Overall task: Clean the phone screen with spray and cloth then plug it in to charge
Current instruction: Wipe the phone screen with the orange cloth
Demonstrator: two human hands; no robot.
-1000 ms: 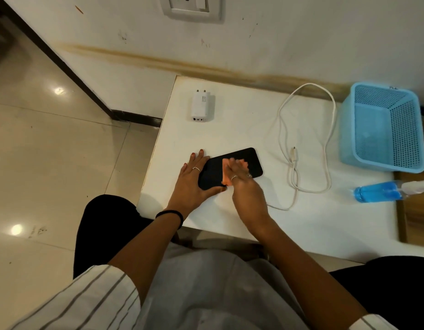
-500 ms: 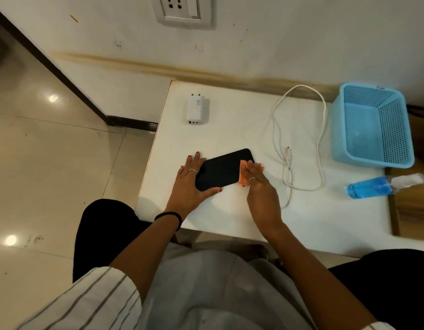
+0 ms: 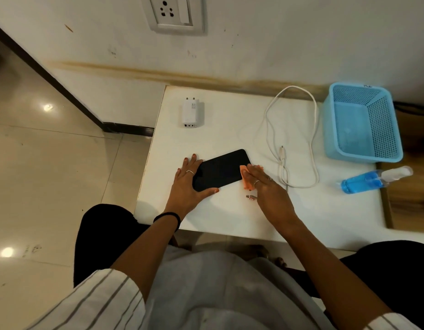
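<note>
A black phone (image 3: 221, 169) lies screen up on the white table (image 3: 230, 210). My left hand (image 3: 187, 186) grips its near-left end, fingers and thumb on either side. My right hand (image 3: 265, 186) presses an orange cloth (image 3: 244, 177) flat against the phone's right end. A blue spray bottle (image 3: 370, 181) lies on its side at the right. The white charger adapter (image 3: 192, 113) lies at the back left, and the white cable (image 3: 292, 134) is looped on the table, its plug end loose.
A light blue mesh basket (image 3: 363, 125) stands at the back right corner. A wall socket (image 3: 175, 14) with a switch is above the table. A tiled floor drops off beyond the table's left edge. My lap is under the near edge.
My right hand has slid the orange cloth from the middle of the screen to the phone's right end. My left hand has stayed on the phone's left end.
</note>
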